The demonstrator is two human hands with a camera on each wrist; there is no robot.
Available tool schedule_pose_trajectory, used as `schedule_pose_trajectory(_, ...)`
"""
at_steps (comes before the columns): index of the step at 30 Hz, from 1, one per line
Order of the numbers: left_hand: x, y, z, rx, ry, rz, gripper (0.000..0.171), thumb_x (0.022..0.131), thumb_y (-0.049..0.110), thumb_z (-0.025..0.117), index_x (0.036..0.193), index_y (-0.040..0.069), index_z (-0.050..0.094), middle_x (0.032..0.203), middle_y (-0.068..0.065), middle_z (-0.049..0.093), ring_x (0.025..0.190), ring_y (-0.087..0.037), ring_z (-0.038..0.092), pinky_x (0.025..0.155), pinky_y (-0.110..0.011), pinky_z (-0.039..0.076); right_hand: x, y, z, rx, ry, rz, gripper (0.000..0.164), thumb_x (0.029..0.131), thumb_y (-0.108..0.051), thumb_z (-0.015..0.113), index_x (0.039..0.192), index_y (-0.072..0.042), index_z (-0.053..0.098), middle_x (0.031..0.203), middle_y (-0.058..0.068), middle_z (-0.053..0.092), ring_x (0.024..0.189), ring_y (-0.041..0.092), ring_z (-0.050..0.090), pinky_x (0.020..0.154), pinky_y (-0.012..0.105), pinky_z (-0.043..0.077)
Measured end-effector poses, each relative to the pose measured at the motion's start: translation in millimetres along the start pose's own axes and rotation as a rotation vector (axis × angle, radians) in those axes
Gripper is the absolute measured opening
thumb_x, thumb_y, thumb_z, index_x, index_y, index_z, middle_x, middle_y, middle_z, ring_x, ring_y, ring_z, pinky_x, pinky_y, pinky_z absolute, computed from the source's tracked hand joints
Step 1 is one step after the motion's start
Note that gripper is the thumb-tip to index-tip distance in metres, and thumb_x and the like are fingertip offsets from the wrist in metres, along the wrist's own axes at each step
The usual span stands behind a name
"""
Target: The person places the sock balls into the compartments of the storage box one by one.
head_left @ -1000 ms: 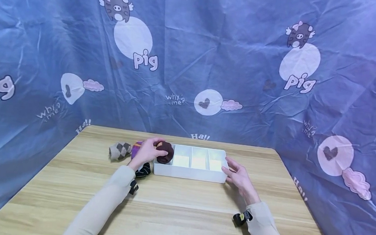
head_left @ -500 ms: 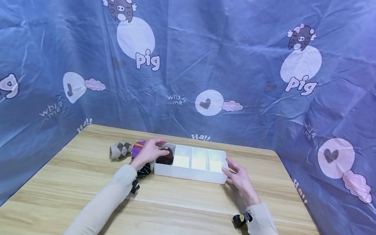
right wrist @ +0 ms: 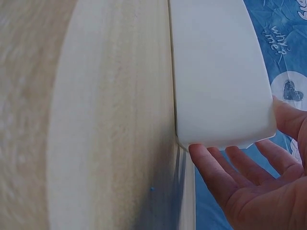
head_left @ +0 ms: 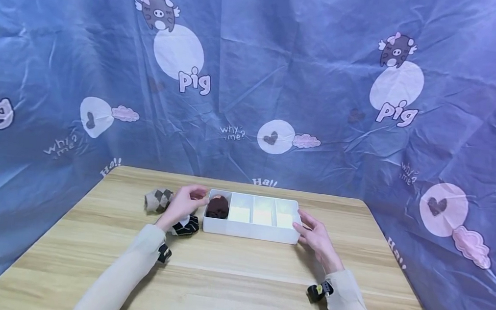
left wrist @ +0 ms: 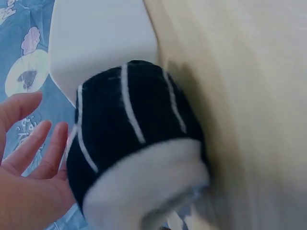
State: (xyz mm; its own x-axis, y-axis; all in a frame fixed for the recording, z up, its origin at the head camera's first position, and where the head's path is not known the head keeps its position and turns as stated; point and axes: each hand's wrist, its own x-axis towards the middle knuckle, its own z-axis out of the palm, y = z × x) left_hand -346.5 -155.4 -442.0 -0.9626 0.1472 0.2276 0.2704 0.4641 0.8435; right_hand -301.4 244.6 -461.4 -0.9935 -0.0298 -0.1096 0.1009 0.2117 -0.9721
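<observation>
Hovering empty at centre-left, my left grip (head_left: 183, 206) could bump the striped sock (head_left: 187, 226); my unclenched right grip (head_left: 318, 236) might let the box (head_left: 250, 230) skid.

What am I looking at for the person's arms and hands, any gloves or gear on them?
No gloves: left hand and right hand are bare. Long, plain, pale cream sleeves, left sleeve and right sleeve. Small black wrist devices, left device and right device, the latter showing a yellow mark.
</observation>
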Motion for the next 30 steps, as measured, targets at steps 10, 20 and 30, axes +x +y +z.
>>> schedule_pose_trajectory(10,-17.1,-15.0,-14.8,-0.096,0.003,0.009,0.028,0.085,0.004,0.073,0.112,-0.005,0.068,0.111,-0.026,0.069,0.095,-0.022,0.068,0.079,-0.018,0.052,-3.7,-2.4,-0.8,0.009,-0.006,0.003,0.063,0.098,-0.016,0.06,0.153,-0.008,0.03,0.157,0.024,0.028,0.124,0.028,0.054,0.094,0.034,0.054)
schedule_pose_trajectory(20,-28.2,-27.5,-30.5,-0.168,0.03,-0.147,0.035,0.084,0.006,0.074,0.117,-0.003,0.067,0.118,-0.021,0.068,0.11,-0.028,0.062,0.086,-0.019,0.048,-2.3,-1.1,0.0,0.009,-0.009,0.007,0.063,0.098,-0.016,0.061,0.153,-0.008,0.031,0.157,0.025,0.028,0.124,0.029,0.053,0.094,0.034,0.055)
schedule_pose_trajectory(30,-36.0,-37.0,-42.3,-0.299,-0.105,-0.269,0.049,0.078,0.0,0.075,0.124,-0.007,0.06,0.126,-0.022,0.061,0.105,-0.019,0.058,0.088,-0.022,0.046,-2.7,-1.1,0.5,0.017,-0.012,0.004,0.064,0.097,-0.016,0.061,0.153,-0.007,0.03,0.157,0.025,0.028,0.124,0.029,0.054,0.093,0.033,0.055)
